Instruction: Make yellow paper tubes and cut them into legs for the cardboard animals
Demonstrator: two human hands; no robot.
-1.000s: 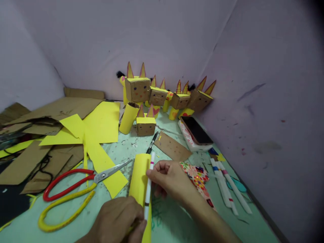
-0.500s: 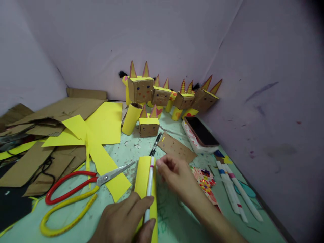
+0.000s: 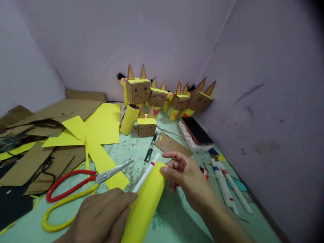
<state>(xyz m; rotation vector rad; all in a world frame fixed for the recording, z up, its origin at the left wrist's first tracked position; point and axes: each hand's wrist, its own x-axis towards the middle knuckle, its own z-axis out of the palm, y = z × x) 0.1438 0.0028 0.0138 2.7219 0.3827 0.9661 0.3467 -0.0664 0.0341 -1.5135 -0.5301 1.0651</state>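
Note:
A yellow paper tube (image 3: 146, 202) lies slanted in front of me over the green table. My left hand (image 3: 103, 217) is closed round its near end together with a white marker (image 3: 146, 172) that runs along the tube. My right hand (image 3: 188, 179) pinches the tube's far end with thumb and fingers.
Red and yellow scissors (image 3: 76, 189) lie to the left beside yellow paper sheets (image 3: 101, 128) and cardboard scraps (image 3: 45, 118). Several cardboard box figures with pointed ears (image 3: 157, 96) stand at the back wall. A phone (image 3: 197, 131), a black pen (image 3: 150, 148) and white markers (image 3: 227, 182) lie to the right.
The tube and marker have swung from pointing straight away to slanting right. My right hand moved from the marker to the tube's far end. My left hand shifted left.

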